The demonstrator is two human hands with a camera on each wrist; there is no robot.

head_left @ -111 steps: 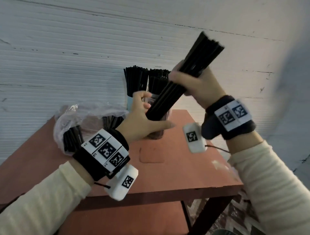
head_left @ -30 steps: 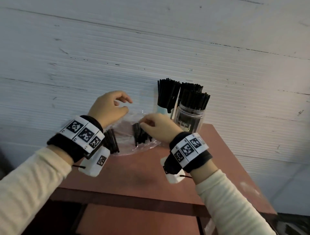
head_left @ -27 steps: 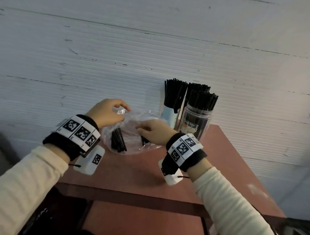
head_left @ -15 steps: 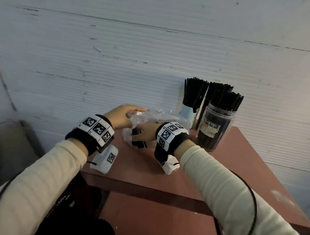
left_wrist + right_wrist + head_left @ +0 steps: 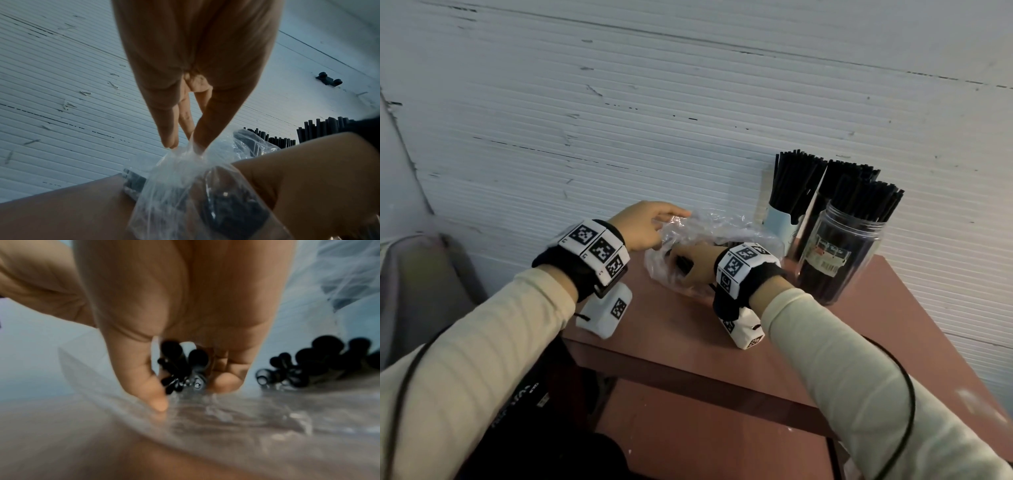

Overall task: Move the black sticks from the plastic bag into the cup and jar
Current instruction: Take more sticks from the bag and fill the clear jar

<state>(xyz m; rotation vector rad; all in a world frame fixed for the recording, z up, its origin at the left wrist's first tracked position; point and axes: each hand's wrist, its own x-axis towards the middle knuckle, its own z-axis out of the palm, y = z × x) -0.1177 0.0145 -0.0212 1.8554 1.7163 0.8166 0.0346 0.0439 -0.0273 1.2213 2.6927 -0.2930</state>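
A clear plastic bag [image 5: 722, 228] lies on the red-brown table [image 5: 688, 335] near the wall. My left hand [image 5: 650, 224] pinches the bag's edge [image 5: 185, 151] and holds it up. My right hand [image 5: 690, 265] is inside the bag, its thumb and fingers curled round a small bundle of black sticks [image 5: 180, 369]. More black sticks [image 5: 320, 363] lie loose in the bag to the right. At the table's back right stand a light blue cup [image 5: 780, 222] and a clear jar [image 5: 839, 253], both packed with upright black sticks [image 5: 866, 198].
A white ribbed wall [image 5: 619, 120] runs right behind the table. A lower red-brown shelf [image 5: 705, 442] sits under the tabletop. A grey object [image 5: 417, 284] stands to the left of the table. A black fixture [image 5: 329, 80] sits on the wall in the left wrist view.
My right hand left the jar, where it had held a large bundle of sticks, and went into the bag. My left hand took the bag's edge. The view shifted left.
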